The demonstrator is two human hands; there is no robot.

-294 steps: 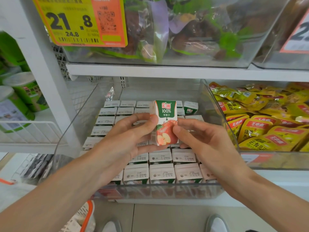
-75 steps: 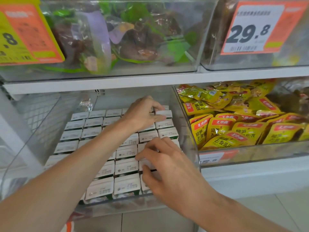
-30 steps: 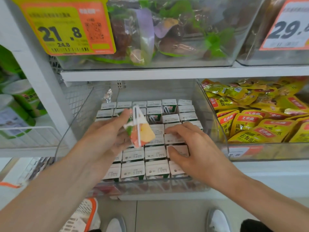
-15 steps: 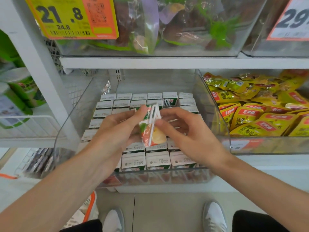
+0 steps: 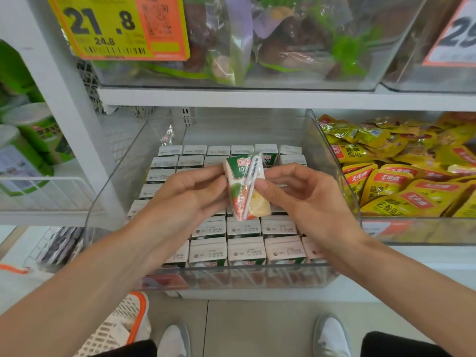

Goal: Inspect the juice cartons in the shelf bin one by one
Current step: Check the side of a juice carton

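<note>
Fingers (image 5: 213, 173) of your left hand (image 5: 185, 197) and right hand (image 5: 306, 202) pinch 1 carton (image 5: 236, 176); likely light yet crushable, so hold flat sides gently.

The carton (image 5: 238, 202) between the left hand (image 5: 188, 194) and the right hand (image 5: 304, 197) has a green top band with white "100%" lettering and a red logo, orange-red and yellow fruit art lower down, and a white straw (image 5: 252, 173) across its face. Below both hands, the packed cartons (image 5: 246, 249) show white tops with tiny dark print. Right of the right hand lie yellow packets (image 5: 412, 181) with red labels, and above the left hand hangs a yellow-and-orange price tag (image 5: 118, 27) with black numerals.
</note>
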